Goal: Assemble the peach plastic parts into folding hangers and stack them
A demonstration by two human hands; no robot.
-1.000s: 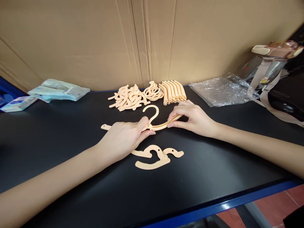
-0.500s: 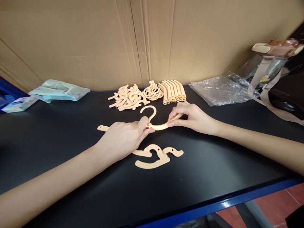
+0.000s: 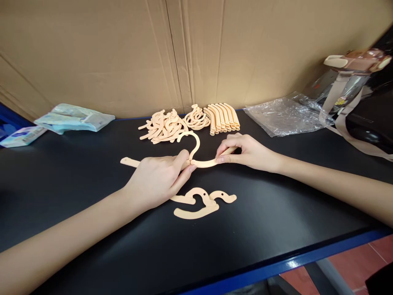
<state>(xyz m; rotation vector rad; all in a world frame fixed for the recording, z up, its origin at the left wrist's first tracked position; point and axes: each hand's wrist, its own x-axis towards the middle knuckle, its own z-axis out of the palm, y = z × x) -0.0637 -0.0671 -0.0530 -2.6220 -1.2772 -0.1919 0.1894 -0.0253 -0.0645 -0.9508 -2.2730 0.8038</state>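
A beige clothes hanger with a curved hook is held between my two hands above the black table. My left hand pinches it near the base of the hook, and its left arm sticks out beyond that hand. Fingers of my right hand close around the right arm of the hanger. Below my hands lie several loose beige hanger pieces, curved and flat, partly overlapping; the left end of one is covered by my left hand.
At the back lie a jumbled pile of beige pieces, a heap of hooks and a row of curved arms. Clear plastic bag and strapped bottle stand right; tissue packs lie left. Cardboard rises behind.
The hanger has turned slightly in my hands: its hook and left arm have shifted a little left and up. Both hands keep their grip, and the loose pieces stay put.
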